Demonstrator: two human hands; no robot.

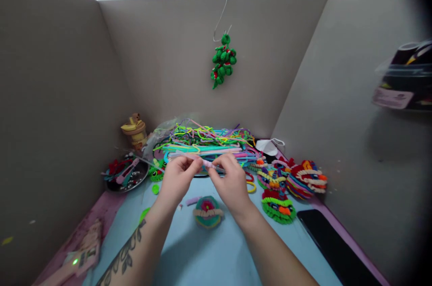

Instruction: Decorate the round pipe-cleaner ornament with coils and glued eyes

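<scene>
My left hand (178,177) and my right hand (230,181) are raised together above the blue mat (216,254), both pinching a thin pink pipe cleaner (208,164) between fingertips. Below them on the mat lies a small round pipe-cleaner piece (208,212) in teal, red and tan. A short lilac piece (192,201) lies beside it. Behind my hands is a heap of coloured pipe cleaners (205,142).
Grey cardboard walls (175,61) surround the desk. A green pipe-cleaner figure (222,61) hangs on a wire. Finished colourful faces (290,187) lie right, a black phone (334,250) front right, a dark dish of tools (126,173) and a yellow figure (135,131) left.
</scene>
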